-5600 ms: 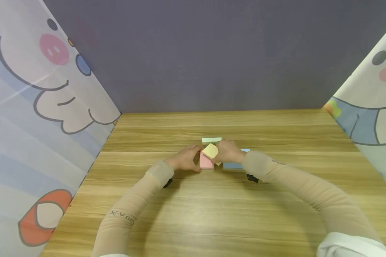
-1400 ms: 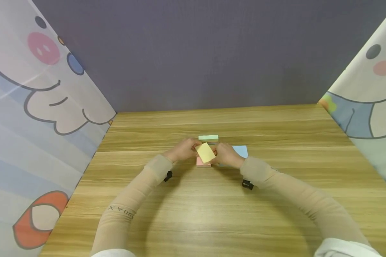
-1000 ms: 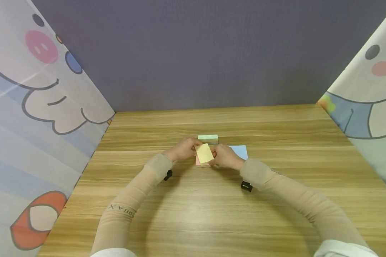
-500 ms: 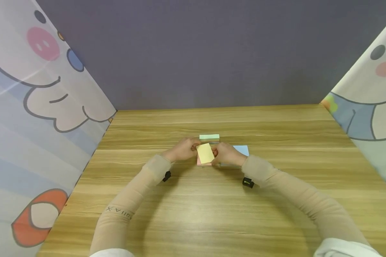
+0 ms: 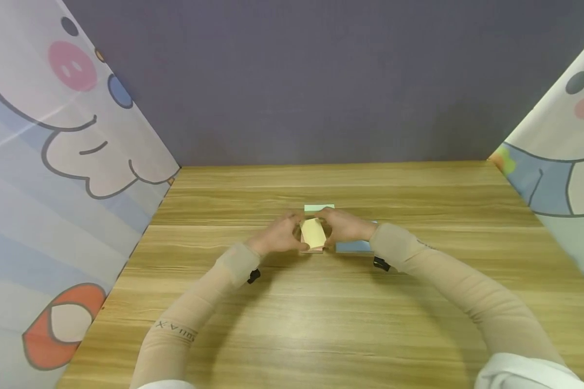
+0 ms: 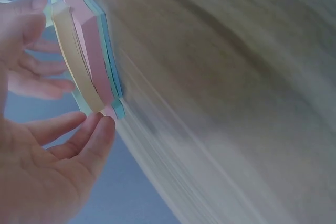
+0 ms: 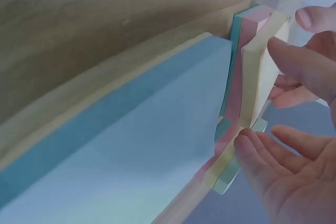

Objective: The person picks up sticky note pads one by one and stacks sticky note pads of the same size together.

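A yellow sticky-note pad (image 5: 313, 233) lies slightly turned on a pink pad (image 6: 94, 51), whose front edge shows below it. In both wrist views the yellow pad bows a little, and thin teal and blue layers (image 6: 108, 59) show under the pink. My left hand (image 5: 279, 235) stands at the pile's left with fingers and thumb spread, fingertips right at the yellow pad's far corner. Facing it from the right, my right hand (image 5: 345, 226) has its fingers apart, with thumb and fingertips close to the pad's edge.
Just behind the pile is a pale green pad (image 5: 319, 207). A larger blue pad (image 7: 136, 119) lies to the right, partly under my right wrist in the head view. The wooden table (image 5: 311, 319) meets a dark wall (image 5: 321, 81) behind.
The right hand held the yellow pad over the pink one earlier, then both hands pinched it at its sides. Now the fingers have spread and the pad lies on the pile.
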{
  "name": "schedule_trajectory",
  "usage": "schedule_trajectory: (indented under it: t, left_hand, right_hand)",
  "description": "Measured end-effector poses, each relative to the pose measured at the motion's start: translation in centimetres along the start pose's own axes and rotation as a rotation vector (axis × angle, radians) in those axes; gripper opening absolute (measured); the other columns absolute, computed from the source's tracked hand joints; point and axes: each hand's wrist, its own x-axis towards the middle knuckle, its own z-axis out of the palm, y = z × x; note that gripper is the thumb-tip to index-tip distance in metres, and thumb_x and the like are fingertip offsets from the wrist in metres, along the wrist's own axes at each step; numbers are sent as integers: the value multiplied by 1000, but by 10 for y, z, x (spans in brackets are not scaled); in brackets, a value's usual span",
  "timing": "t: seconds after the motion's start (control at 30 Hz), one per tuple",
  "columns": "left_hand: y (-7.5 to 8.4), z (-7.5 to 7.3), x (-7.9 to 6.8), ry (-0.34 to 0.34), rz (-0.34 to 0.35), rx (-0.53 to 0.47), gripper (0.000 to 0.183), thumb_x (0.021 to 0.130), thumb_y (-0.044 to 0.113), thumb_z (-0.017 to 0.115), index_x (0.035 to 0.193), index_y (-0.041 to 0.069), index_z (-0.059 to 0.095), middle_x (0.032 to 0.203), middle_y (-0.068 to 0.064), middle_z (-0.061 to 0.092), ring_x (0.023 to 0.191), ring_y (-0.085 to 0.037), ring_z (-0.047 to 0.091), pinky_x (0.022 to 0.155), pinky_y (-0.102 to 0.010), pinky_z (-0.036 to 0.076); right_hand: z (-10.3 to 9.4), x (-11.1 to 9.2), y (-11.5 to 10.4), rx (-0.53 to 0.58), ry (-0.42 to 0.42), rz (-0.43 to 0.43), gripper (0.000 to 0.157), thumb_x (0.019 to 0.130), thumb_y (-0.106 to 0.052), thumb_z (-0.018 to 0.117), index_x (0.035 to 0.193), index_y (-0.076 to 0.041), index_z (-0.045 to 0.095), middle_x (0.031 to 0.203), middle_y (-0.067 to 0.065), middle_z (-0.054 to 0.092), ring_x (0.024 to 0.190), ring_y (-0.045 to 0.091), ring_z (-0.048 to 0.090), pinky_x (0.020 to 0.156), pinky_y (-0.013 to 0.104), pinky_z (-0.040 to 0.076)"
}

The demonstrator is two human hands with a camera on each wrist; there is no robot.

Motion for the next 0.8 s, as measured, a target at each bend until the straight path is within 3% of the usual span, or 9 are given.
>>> schedule_trajectory:
  t: [0.1,0.2,0.37,0.8]
  left_hand:
    - [2,1,-1,5,13,29,77,72,32,76,132,-2,42,140,-16,37,125,-36,39,102,-52,36]
    - [3,3,-1,4,10,39,79,72,33,76,133,-1,40,139,-17,37,125,-36,39,102,-52,35]
    - [3,7,-2,10,5,33,78,72,35,76,133,3,41,137,-16,40,121,-32,44,100,-48,39]
    - [2,12,0,34,21,109,73,70,32,78,128,3,45,126,-14,49,110,-27,50,95,-41,44]
  right_hand:
    - [1,2,1,6,-17,-28,86,67,-13,81,140,-9,36,141,15,37,126,34,40,101,50,38]
    - [2,4,2,-15,-28,-49,88,66,-15,82,139,-4,35,139,15,38,124,34,41,101,50,37]
    - [3,6,2,-50,-37,-87,82,64,-12,82,134,-1,40,133,14,44,118,30,46,99,47,40]
    - [7,9,-1,-144,-38,-72,80,67,-15,81,133,1,39,130,13,46,109,25,50,93,40,45]
